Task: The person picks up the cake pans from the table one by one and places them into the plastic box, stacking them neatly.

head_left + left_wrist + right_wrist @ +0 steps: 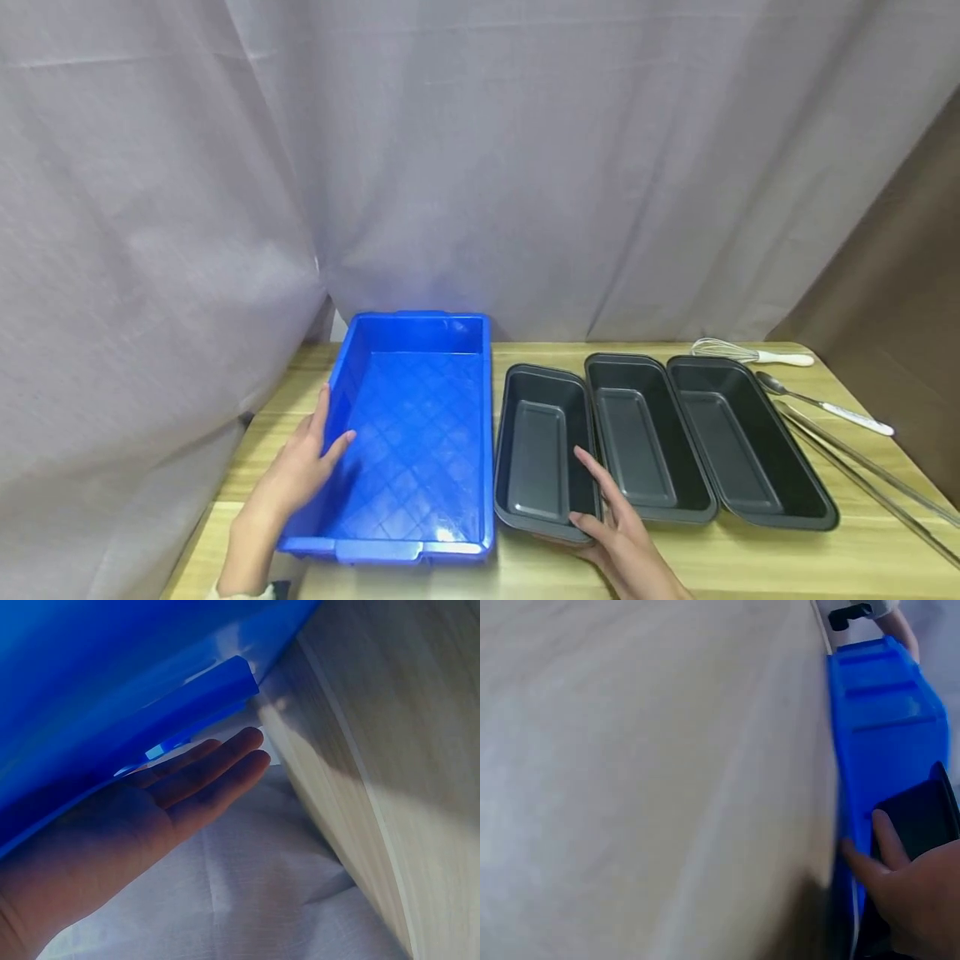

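Note:
A blue plastic bin (408, 450) lies lengthwise on the wooden table. At its left side is my left hand (296, 467), thumb over the rim and fingers outside the wall. The left wrist view shows those fingers (217, 776) straight, below the bin's rim (187, 712). Just right of the bin is a dark loaf pan (538, 458). My right hand (618, 533) grips its near right corner, thumb and index finger over the rim, other fingers partly hidden below. In the right wrist view the pan (919, 817) shows dark beyond the fingers, with the blue bin (892, 742) behind.
A second loaf pan (637, 450) and a third loaf pan (738, 454) stand side by side further right. Around them lie a whisk (738, 353), a spoon (817, 402) and long metal tongs (870, 475). Grey curtain (480, 167) hangs behind the table (720, 562).

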`<control>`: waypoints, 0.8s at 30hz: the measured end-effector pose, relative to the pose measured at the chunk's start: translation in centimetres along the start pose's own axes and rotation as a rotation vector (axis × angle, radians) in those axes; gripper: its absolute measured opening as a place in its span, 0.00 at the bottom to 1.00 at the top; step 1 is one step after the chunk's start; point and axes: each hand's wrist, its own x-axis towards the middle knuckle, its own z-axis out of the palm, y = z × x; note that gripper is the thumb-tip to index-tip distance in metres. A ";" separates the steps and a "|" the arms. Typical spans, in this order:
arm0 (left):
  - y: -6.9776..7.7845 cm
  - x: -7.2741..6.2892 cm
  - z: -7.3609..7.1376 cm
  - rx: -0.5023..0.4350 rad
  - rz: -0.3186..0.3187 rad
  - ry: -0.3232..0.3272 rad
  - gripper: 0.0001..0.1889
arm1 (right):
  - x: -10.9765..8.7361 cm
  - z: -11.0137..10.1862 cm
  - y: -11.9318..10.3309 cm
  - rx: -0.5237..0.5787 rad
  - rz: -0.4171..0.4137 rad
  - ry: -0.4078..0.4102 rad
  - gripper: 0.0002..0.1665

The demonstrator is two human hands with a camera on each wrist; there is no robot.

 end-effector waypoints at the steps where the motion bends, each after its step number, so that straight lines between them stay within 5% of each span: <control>1: 0.0 0.0 0.0 -0.003 -0.002 0.001 0.46 | -0.1 0.1 -0.2 -0.033 -0.002 0.021 0.52; 9: 0.0 0.1 0.1 -0.010 0.021 0.011 0.45 | -1.3 -0.2 -0.6 -0.154 -0.090 0.066 0.34; 24: -0.1 0.1 0.0 -0.005 0.007 0.004 0.46 | -2.6 -0.1 -4.9 -0.110 -0.100 -0.028 0.29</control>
